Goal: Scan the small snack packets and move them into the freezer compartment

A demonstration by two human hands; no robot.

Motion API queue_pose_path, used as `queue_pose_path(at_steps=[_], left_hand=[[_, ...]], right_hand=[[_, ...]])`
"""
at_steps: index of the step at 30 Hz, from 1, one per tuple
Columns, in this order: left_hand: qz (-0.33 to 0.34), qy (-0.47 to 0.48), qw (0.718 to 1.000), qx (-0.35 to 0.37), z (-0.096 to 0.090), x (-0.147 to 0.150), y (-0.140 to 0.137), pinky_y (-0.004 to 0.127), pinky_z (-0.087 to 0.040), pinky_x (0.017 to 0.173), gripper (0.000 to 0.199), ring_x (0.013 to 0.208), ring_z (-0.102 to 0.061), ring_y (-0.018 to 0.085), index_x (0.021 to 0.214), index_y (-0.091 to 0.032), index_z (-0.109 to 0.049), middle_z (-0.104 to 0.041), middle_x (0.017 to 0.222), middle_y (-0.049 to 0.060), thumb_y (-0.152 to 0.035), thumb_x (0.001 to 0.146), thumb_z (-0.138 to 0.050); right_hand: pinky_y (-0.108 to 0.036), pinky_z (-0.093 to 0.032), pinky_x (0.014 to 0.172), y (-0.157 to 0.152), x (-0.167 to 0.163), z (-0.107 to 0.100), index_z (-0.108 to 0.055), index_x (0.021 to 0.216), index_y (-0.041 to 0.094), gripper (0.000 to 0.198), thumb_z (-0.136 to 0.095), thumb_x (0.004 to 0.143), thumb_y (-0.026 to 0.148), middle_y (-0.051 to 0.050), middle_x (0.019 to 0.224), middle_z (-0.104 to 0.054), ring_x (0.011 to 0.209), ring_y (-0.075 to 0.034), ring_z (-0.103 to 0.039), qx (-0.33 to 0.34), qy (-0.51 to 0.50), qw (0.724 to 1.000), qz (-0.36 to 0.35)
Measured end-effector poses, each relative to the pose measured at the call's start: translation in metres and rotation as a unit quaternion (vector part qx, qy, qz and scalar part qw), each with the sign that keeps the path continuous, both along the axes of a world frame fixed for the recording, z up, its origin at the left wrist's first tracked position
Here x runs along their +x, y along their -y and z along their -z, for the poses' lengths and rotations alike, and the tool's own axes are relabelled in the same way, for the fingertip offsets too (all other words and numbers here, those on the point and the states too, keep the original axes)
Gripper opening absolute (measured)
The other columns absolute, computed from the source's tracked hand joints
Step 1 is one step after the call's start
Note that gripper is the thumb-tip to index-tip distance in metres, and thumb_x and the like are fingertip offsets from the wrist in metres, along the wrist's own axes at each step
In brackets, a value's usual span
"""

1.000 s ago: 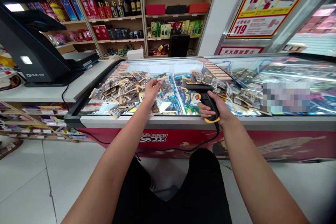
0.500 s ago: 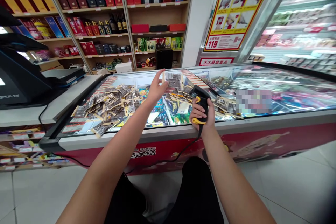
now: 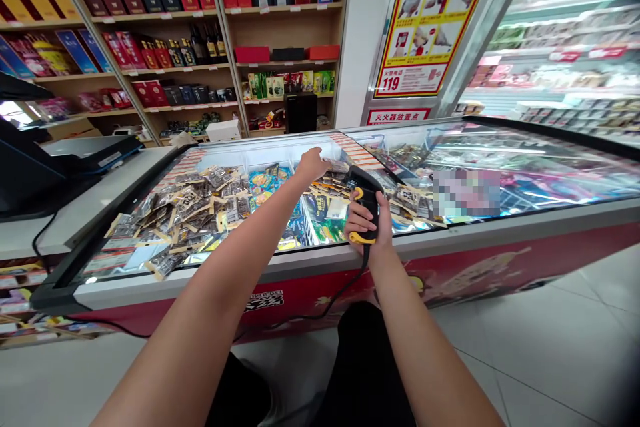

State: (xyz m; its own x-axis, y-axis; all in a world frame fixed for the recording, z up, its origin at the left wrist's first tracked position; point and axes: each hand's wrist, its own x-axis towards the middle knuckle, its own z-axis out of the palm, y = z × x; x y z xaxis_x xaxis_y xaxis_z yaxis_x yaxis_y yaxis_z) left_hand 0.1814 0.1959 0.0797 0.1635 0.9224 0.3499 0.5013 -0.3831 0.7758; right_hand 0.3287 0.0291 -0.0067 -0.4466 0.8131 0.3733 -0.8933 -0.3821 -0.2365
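My right hand point(image 3: 383, 227) is wrapped round the grip of a black-and-yellow barcode scanner point(image 3: 367, 183), whose head tilts up to the left. Its black cable point(image 3: 345, 296) hangs down over the front of the chest freezer point(image 3: 320, 255). Reaching over the freezer's glass top, my left hand point(image 3: 312, 163) has its fingers closed at the edge of a small clear snack packet point(image 3: 340, 165); the fingertips are partly hidden. A large heap of similar dark snack packets point(image 3: 193, 203) lies to the left on the glass. More packets point(image 3: 407, 197) lie right of the scanner.
A checkout counter point(image 3: 55, 233) with a dark machine point(image 3: 30, 167) stands at left. Shelves point(image 3: 200, 70) of boxes and bottles rise behind. A red-and-yellow sign point(image 3: 425, 27) and a lit display cooler point(image 3: 565, 73) are at right. Blue bags point(image 3: 267, 183) show inside the freezer.
My left hand has moved right with the packet, lowering it towards the packets near the scanner. The right hand still holds the scanner. The view has shifted slightly right.
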Motion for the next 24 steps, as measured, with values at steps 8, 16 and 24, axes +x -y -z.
queue_pose_path(at_steps=[8, 16, 24], left_hand=[[-0.095, -0.283, 0.952, 0.064, -0.015, -0.057, 0.054, 0.050, -0.052, 0.099, 0.044, 0.114, -0.072, 0.040, 0.137, -0.017, -0.064, -0.074, 0.120, 0.024, -0.043, 0.101, -0.059], [-0.086, -0.454, 0.884, -0.075, -0.003, -0.185, 0.101, 0.051, -0.055, 0.101, 0.041, 0.120, -0.069, 0.042, 0.126, -0.018, -0.073, -0.073, 0.129, 0.022, -0.045, 0.096, -0.063], [-0.065, -0.426, 0.902, -0.035, 0.022, -0.223, 0.123, 0.049, -0.054, 0.103, 0.063, 0.123, -0.067, 0.041, 0.147, -0.020, -0.062, -0.057, 0.151, 0.023, -0.045, 0.090, -0.073]], right_hand=[[-0.014, -0.041, 0.045, 0.002, 0.000, -0.004, -0.062, 0.112, 0.023, 0.029, -0.075, 0.096, 0.044, 0.013, 0.059, -0.049, 0.037, -0.003, -0.039, -0.042, 0.065, 0.996, 0.048], [-0.015, -0.036, 0.042, 0.005, 0.001, -0.008, -0.060, 0.113, 0.022, 0.032, -0.071, 0.096, 0.046, 0.013, 0.057, -0.044, 0.035, -0.004, -0.027, -0.070, 0.090, 0.992, 0.045], [-0.014, -0.032, 0.044, 0.009, 0.002, -0.012, -0.058, 0.116, 0.022, 0.031, -0.064, 0.100, 0.047, 0.013, 0.060, -0.043, 0.036, -0.002, -0.026, -0.092, 0.084, 0.992, 0.031]])
